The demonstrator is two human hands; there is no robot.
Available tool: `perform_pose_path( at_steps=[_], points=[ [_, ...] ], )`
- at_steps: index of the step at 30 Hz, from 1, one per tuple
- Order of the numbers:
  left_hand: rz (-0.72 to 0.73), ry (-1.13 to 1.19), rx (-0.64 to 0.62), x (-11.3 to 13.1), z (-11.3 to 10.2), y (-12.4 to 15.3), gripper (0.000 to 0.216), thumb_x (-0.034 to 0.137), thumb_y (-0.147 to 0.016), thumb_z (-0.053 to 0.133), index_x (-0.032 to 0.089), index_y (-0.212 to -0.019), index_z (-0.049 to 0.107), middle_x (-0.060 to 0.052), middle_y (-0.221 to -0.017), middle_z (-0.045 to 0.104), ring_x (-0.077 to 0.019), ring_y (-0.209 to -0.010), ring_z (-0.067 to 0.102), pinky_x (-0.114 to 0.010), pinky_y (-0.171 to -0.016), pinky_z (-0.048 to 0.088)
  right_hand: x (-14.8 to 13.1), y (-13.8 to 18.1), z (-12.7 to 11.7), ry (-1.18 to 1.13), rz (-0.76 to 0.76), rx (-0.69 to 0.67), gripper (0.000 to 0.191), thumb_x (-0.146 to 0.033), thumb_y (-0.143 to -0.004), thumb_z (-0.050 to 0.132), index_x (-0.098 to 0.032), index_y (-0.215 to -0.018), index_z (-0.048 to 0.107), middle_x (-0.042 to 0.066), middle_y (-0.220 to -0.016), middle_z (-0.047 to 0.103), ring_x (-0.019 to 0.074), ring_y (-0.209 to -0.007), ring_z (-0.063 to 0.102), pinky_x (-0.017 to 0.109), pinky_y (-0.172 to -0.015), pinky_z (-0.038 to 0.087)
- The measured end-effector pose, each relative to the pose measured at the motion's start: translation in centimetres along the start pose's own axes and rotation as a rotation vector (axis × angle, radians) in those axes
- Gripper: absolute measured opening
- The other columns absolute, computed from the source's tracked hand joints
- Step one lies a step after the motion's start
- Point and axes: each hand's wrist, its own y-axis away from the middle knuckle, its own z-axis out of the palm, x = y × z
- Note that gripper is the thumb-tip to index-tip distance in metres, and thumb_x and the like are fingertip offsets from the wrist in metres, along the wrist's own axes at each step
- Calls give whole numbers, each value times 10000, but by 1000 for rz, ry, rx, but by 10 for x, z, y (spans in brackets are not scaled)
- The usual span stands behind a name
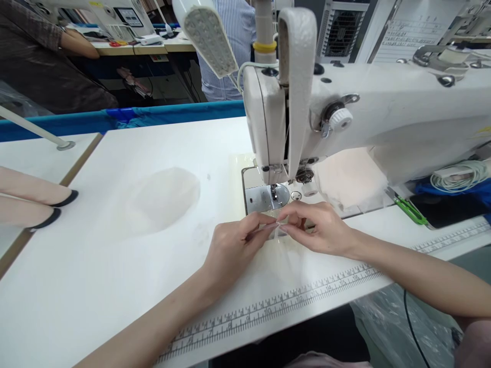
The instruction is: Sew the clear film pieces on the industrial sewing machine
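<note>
My left hand (240, 243) and my right hand (316, 227) meet in front of the sewing machine's needle area (273, 191). Both are closed, with thumb and fingertips pinching a small, thin, translucent whitish piece of fabric (276, 233) between them. Most of that piece is covered by the fingers, and its exact shape cannot be made out. The metal needle plate (263, 198) lies just beyond my fingertips. The white sewing machine (368, 107) stands over it, its head directly ahead of my hands.
Pale pink fabric (351, 176) lies under the machine arm. Green-handled snips (410, 208) rest by a dark flat object (452, 204). A ruler strip (284, 304) edges the table. Two beige tubular things with black ends (34, 197) lie left. Other people (230, 46) are beyond the blue cloth edge (184, 112).
</note>
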Motion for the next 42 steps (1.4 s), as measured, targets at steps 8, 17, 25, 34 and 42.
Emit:
perform_pose_path(
  at_steps=[8,17,25,34,42],
  points=[
    [183,-51,79,-1,1,-1,101,256,-916,587,201,-851,642,83,-521,603,-40,-403,476,-163,-405,348,2,2,1,3,-14,3,116,-192,-907,548,-171,-1021,555,-58,-640,542,52,-529,496,167,-492,440],
    [245,-135,118,-1,1,-2,163,310,-938,558,197,-844,628,90,-500,575,-29,-393,446,-155,-399,339,2,1,1,87,-41,-25,137,-176,-899,544,-168,-1036,552,-76,-618,501,39,-504,453,159,-499,426],
    [249,-153,123,-1,-2,0,139,285,-929,575,192,-826,584,104,-470,462,-32,-402,397,-149,-409,316,4,1,0,289,-211,31,102,-182,-957,488,-151,-1014,567,-53,-675,604,31,-528,508,153,-499,418],
    [274,-98,51,2,2,0,179,223,-947,529,189,-1122,539,143,-474,354,-41,-389,321,-137,-405,328,2,1,-11,793,-739,172,47,-62,-840,629,-93,-872,644,-28,-605,641,66,-504,541,203,-404,411],
    [378,-197,137,0,2,0,98,248,-928,569,174,-953,628,83,-506,583,-49,-418,503,-152,-462,439,-2,1,-15,902,-923,167,60,-105,-757,729,-106,-798,687,-20,-598,634,72,-513,541,204,-415,441]
  ],
)
